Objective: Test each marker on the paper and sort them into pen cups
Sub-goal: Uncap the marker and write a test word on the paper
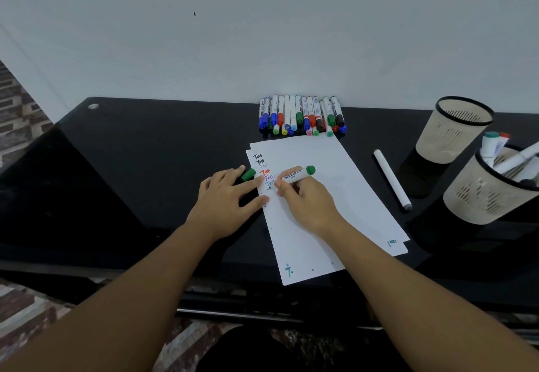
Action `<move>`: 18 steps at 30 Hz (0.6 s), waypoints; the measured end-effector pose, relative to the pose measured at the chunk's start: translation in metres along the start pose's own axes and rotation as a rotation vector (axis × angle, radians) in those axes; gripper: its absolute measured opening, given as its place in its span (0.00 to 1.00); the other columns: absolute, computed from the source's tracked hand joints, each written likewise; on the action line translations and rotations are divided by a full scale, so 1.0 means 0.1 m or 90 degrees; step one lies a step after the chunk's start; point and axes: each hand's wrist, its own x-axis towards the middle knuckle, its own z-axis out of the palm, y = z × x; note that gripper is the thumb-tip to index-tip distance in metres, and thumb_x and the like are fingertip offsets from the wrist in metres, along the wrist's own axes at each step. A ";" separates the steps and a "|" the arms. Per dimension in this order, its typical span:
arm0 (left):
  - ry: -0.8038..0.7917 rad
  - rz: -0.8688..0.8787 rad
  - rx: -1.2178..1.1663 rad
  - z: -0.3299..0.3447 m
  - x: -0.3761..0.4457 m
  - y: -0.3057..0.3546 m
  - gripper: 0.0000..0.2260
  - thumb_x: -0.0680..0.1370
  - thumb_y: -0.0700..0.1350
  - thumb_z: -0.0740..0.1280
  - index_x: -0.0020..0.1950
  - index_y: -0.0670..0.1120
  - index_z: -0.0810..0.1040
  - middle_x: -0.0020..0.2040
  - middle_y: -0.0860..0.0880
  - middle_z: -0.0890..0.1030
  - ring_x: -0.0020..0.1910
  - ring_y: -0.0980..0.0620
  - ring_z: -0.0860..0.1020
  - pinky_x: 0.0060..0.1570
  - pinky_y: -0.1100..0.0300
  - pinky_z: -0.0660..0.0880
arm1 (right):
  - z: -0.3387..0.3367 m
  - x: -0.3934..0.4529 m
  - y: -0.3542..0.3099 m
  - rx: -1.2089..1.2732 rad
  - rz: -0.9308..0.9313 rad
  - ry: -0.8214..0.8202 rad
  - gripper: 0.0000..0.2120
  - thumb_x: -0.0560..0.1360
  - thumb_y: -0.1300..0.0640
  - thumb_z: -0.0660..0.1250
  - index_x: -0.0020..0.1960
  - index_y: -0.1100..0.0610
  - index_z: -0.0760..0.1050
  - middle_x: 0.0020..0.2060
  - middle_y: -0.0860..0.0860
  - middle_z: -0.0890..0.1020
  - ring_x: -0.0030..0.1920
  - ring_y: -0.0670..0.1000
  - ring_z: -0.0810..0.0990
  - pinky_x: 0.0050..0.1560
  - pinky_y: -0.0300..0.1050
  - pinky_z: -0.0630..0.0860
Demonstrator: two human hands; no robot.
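The black worktop (131, 167) runs along a pale wall, with the paper (335, 196) lying skewed at its middle, a short column of "Test" marks in black, red, purple and a bluish tone at its upper left corner. At the right edge stand two pen cups: the far cup (455, 129) shows nothing inside from here, while the near cup (490, 194) already holds several markers. A row of untested markers (302, 116) lies against the wall just beyond the paper, and a single white marker (392, 179) lies apart on the worktop between paper and cups. The right hand (306, 196) grips the green marker (297, 175) in a writing hold, its tip down at the foot of the column. The left hand (227, 196) rests flat, fingers straight, steadying the paper's edge, with the green cap (248, 174) under or between its fingertips. The step in hand looks to be the green marker's test stroke. Next would come recapping it, which needs the cap brought to the tip, then choosing a cup by how well it wrote.
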 end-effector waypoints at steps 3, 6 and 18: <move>0.001 -0.001 0.001 0.00 0.00 -0.01 0.32 0.74 0.75 0.47 0.75 0.67 0.68 0.80 0.54 0.62 0.78 0.52 0.57 0.75 0.46 0.53 | -0.01 -0.02 -0.02 0.000 -0.006 -0.006 0.17 0.84 0.43 0.61 0.55 0.55 0.81 0.47 0.49 0.84 0.48 0.49 0.82 0.54 0.52 0.80; -0.002 -0.001 -0.003 0.01 -0.01 0.00 0.33 0.74 0.76 0.47 0.75 0.67 0.67 0.80 0.54 0.62 0.78 0.52 0.57 0.76 0.46 0.53 | -0.01 -0.04 0.00 0.014 -0.005 -0.006 0.17 0.84 0.42 0.61 0.58 0.54 0.79 0.48 0.48 0.84 0.48 0.48 0.82 0.54 0.52 0.81; -0.001 -0.003 -0.004 0.00 0.00 0.00 0.33 0.74 0.76 0.47 0.75 0.66 0.68 0.80 0.54 0.62 0.78 0.52 0.57 0.75 0.46 0.53 | -0.01 -0.03 -0.02 0.018 0.019 0.005 0.19 0.84 0.42 0.61 0.57 0.56 0.81 0.51 0.50 0.85 0.50 0.50 0.82 0.56 0.53 0.81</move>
